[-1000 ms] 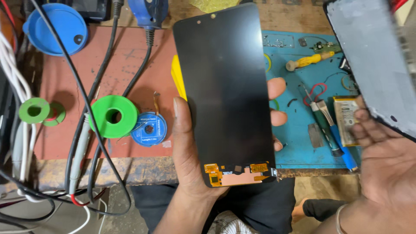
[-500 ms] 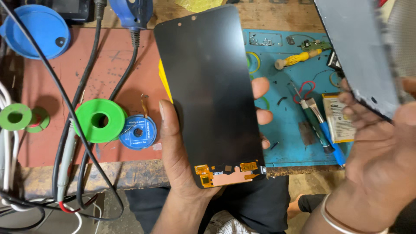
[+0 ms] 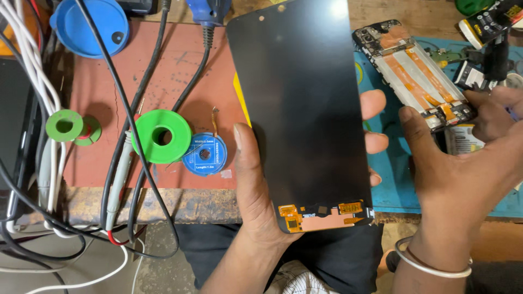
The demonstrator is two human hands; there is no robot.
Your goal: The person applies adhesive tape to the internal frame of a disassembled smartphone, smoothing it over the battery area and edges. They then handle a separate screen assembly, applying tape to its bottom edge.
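Item, nearest the front edge of the tabletop (image 3: 163,204): black phone display panel (image 3: 302,109), flex connector end toward the wearer, held upright in the left hand (image 3: 261,185), thumb along its left edge and fingers (image 3: 373,103) curled round the right edge, seemingly so its blank face can be looked over. Item, right side over the blue mat (image 3: 392,179): right hand (image 3: 463,158), fingers loosely closed on the lower end of an opened phone body (image 3: 414,73), raised and tilted. Further back, red mat (image 3: 180,71): green spool (image 3: 162,136), blue solder-wick reel (image 3: 205,155), blue dish (image 3: 90,24).
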